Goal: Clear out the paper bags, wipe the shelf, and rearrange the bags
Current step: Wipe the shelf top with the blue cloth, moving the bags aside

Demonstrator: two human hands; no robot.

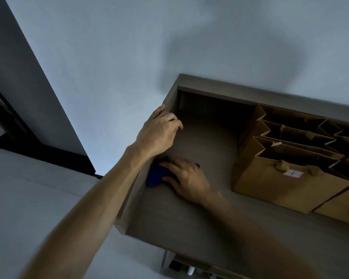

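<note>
Cloth (154, 176) under right hand (186, 178), below left hand (159, 131).

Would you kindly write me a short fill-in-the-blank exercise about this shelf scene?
1. The right hand presses a ____ cloth on the shelf.
2. The left hand grips the shelf's ____ side wall.
3. The bags stand on the ____ part of the shelf.

Missing words: blue; left; right
</note>
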